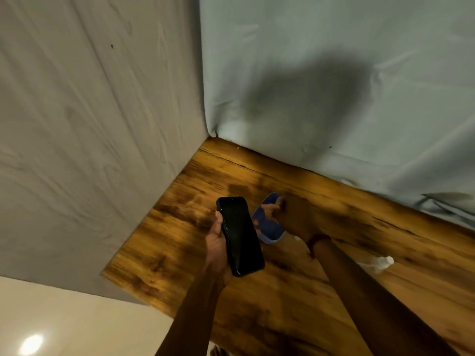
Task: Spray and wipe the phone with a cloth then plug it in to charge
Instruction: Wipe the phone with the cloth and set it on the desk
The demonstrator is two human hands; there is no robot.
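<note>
My left hand (218, 242) holds a black phone (240, 235) above the wooden table (180, 253), dark screen up and its top end pointing away from me. Just right of the phone is a blue cloth (270, 227). My right hand (298, 217), blurred by motion, is on the cloth's right side with fingers across its upper part, apparently gripping it. A small pale, see-through bottle-like thing (380, 262) lies on the table right of my right forearm, too blurred to identify.
The table sits in a corner between a grey fabric-covered wall (90, 124) on the left and a pale blue fabric-covered wall (334, 73) behind. A pale floor (64, 317) shows past the table's left edge. No charger or cable is visible.
</note>
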